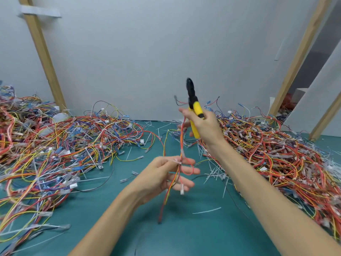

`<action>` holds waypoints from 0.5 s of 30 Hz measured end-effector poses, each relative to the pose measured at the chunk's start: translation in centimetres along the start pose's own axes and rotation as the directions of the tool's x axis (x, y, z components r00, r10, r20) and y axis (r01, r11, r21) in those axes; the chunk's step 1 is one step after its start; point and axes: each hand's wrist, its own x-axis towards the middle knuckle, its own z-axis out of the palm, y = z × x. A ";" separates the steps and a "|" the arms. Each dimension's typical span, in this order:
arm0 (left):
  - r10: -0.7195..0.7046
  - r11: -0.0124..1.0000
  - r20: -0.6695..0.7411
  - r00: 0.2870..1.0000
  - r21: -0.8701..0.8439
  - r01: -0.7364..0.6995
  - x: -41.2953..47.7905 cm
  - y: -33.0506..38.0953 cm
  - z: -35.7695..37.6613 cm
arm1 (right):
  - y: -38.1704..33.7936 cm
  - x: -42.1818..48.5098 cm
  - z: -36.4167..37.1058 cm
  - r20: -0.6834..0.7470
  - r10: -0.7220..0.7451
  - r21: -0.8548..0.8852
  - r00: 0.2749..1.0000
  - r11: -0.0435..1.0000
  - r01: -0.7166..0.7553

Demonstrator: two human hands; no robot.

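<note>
L hand [162, 174] pinches thin wire bundle [181, 144]; R hand [205, 126] grips yellow-handled cutters [197, 107].

Wire harness [180, 145] held between both hands above green mat [184, 233].
Left hand [166, 174] pinching red, yellow and orange strands at a white cable tie [176, 161]; loose ends hanging below, one with a white connector [182, 190]. Right hand [204, 124] higher, gripping yellow-handled cutters [195, 109], black head tilted up; harness top end at its fingers. Tangled harness piles at left [55, 145] and right [276, 154]; white tie offcuts [215, 174] scattered beside the right pile.
</note>
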 end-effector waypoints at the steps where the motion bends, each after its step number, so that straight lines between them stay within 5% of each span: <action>1: 0.060 0.997 -0.031 0.998 -0.054 -0.061 0.2 0.1 0.3 | -0.9 0.6 0.4 0.014 -0.080 -0.062 0.997 0.995 0.081; 5: 0.199 0.955 -0.127 0.972 -0.196 -0.221 0.5 0.4 0.4 | -2.5 1.9 1.7 0.049 -0.446 -0.372 0.894 0.823 0.430; 7: 0.176 0.961 -0.159 0.972 -0.185 -0.204 0.5 0.0 0.0 | -1.3 2.0 2.3 0.068 -0.477 -0.443 0.876 0.773 0.455; 12: -0.021 0.999 -0.271 0.962 -0.049 0.008 0.8 -2.4 -0.6 | 5.8 1.9 1.7 0.122 0.060 -0.646 0.991 0.762 0.034; 15: -0.075 0.994 -0.239 0.968 -0.090 0.054 1.1 -3.2 -1.1 | 9.8 0.1 0.8 0.105 0.131 -0.718 0.986 0.696 -0.017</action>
